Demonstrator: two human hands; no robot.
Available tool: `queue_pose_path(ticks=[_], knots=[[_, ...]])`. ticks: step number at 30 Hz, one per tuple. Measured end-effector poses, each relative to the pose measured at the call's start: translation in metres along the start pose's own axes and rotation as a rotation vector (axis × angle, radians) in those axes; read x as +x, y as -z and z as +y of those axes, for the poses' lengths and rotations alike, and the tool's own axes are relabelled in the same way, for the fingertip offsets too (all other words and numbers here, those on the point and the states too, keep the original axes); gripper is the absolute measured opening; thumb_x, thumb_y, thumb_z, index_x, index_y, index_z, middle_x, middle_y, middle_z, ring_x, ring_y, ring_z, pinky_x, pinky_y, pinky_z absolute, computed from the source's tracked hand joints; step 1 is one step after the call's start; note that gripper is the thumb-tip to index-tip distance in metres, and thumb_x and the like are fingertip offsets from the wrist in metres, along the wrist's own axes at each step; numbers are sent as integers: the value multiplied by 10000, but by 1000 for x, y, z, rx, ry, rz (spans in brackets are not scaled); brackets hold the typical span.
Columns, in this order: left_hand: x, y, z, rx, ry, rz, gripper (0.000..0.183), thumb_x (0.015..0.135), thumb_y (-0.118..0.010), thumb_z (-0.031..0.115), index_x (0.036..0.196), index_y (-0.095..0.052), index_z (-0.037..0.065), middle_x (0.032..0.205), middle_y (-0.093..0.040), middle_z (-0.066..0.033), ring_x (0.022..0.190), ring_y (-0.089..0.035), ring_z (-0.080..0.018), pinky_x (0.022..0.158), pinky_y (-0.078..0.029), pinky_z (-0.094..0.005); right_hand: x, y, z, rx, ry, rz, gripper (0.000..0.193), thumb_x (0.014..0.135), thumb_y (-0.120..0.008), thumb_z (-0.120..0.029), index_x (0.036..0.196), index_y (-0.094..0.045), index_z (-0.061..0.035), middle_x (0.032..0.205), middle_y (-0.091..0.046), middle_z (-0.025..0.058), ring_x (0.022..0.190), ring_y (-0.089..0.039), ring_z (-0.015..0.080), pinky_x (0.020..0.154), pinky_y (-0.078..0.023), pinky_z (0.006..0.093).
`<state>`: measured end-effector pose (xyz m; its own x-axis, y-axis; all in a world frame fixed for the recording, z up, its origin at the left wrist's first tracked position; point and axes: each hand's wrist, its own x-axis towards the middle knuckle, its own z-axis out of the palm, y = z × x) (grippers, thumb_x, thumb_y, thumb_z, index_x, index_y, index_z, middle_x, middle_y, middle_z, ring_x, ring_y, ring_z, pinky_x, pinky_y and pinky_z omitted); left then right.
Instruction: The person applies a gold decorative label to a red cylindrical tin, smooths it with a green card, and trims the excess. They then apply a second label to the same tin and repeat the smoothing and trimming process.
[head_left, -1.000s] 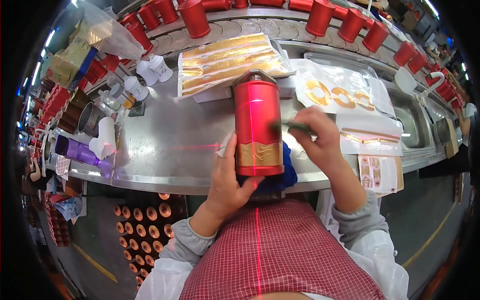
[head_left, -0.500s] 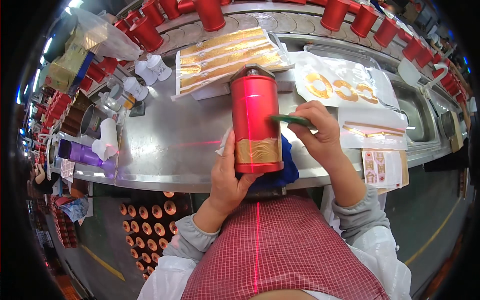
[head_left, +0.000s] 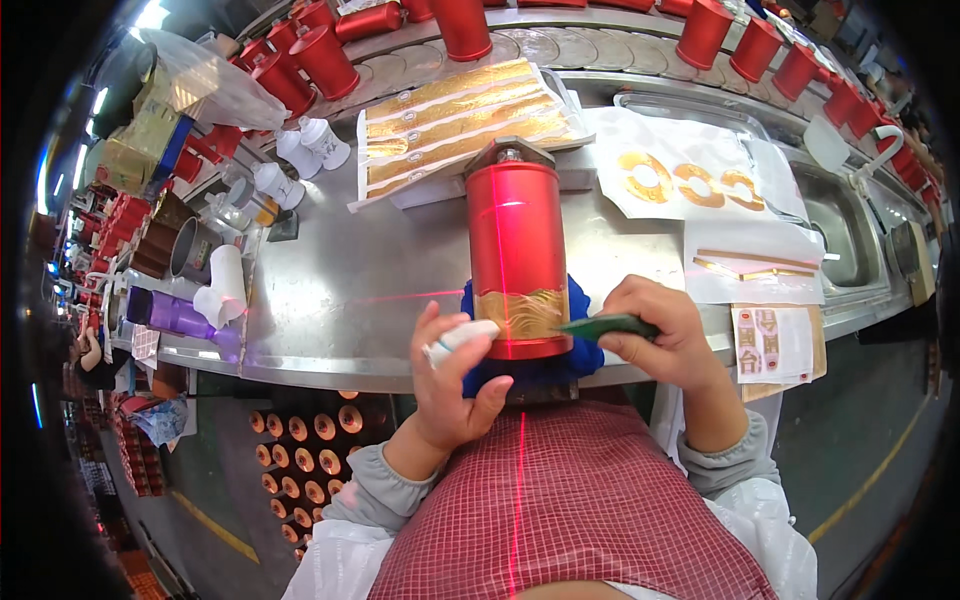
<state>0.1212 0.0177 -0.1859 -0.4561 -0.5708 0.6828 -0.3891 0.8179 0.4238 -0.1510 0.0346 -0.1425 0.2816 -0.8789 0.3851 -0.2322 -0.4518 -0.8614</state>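
A red cylindrical bottle (head_left: 517, 235) lies in front of me on a blue cloth (head_left: 588, 300), its far end against a metal holder (head_left: 508, 152). A gold wavy band (head_left: 520, 312) wraps its near end. My right hand (head_left: 665, 330) grips a flat green scraper (head_left: 612, 325), whose tip touches the band's right side. My left hand (head_left: 450, 385) is open at the bottle's left, fingers apart. One finger, in a white wrap (head_left: 462, 341), reaches the band's left edge. A red laser cross falls along the bottle.
Gold sticker sheets (head_left: 455, 120) lie behind the bottle. Ring-shaped gold stickers (head_left: 645, 178), gold strips (head_left: 755, 268) and pink labels (head_left: 768, 340) are at right, near a sink (head_left: 838, 215). A purple bottle (head_left: 170, 310) and white paper roll (head_left: 226, 285) are at left. Red bottles line the conveyor (head_left: 560, 45).
My left hand has let go of the bottle's lower left side, its fingers now spread. My right hand has brought the scraper down from the red body to the gold band.
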Motion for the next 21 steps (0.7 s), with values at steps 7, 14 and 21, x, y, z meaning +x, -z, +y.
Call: queue_pose_path(ticks=[7, 14, 21], knots=[[12, 10, -6, 73, -181, -104, 449, 892, -654, 351, 1210, -481, 87, 1123, -631, -141, 1147, -501, -318, 1078, -298, -589, -2, 3, 10, -120, 26, 232, 145, 814, -714, -54, 942, -661, -11, 777, -594, 80, 651, -564, 160, 573, -432, 284], [31, -3, 9, 16, -1, -59, 594, 794, -742, 419, 1201, -528, 43, 1272, -540, -169, 1198, -460, -379, 1081, -256, -576, -11, -7, 14, 108, -164, 263, 202, 836, -707, -81, 1018, -654, -10, 800, -593, 66, 674, -568, 135, 596, -437, 270], [62, 7, 12, -48, 151, -214, 403, 802, -676, 218, 1141, -573, 25, 1344, -467, -196, 1238, -412, -404, 1066, -265, -515, -4, -4, 9, 59, 54, 65, 170, 821, -715, -88, 978, -675, -36, 806, -603, 56, 705, -569, 146, 630, -442, 276]])
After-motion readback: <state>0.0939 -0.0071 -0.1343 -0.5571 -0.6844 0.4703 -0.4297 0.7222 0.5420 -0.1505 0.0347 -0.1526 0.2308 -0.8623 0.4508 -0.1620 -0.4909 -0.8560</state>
